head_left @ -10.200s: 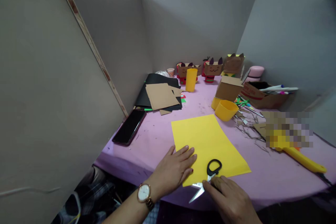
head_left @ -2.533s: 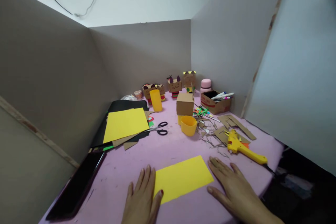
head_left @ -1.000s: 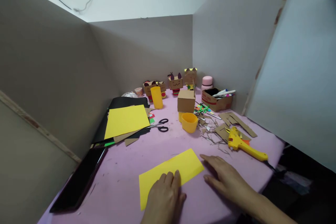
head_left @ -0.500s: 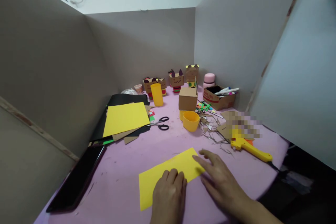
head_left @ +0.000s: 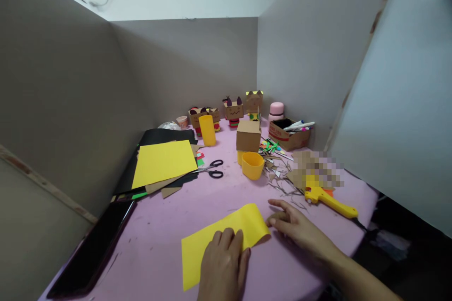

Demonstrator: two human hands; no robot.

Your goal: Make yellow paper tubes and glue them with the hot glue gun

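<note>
**While resting flat under the left hand (head_left: 223,261), bends up at the right end: note the yellow strip (head_left: 247,223).**

Runs lengthwise from near left to far right, crossed at its middle by the left hand. Covered there by loosely bent fingers; cannot tell whether pinched at the near edge by the thumb. Arches off the cloth at the right end, just beside the right hand (head_left: 296,225), the nearer of the two to that curl. Seen there with fingers parted, gripping nothing visible; cannot tell whether touching the paper.

Lies on a purple-covered table (head_left: 158,244), with a dark phone (head_left: 93,247) well left of the strip and a yellow glue gun (head_left: 332,201) beyond it to the right. Farther beyond the strip, leftward, comes to scissors (head_left: 207,168) and a larger yellow sheet (head_left: 164,163); straight beyond, to a yellow ring (head_left: 253,167), then a cardboard box (head_left: 248,136). Ends, farthest from the strip, at a row of cardboard-headed figures (head_left: 233,111) before a grey partition (head_left: 183,56).
</note>
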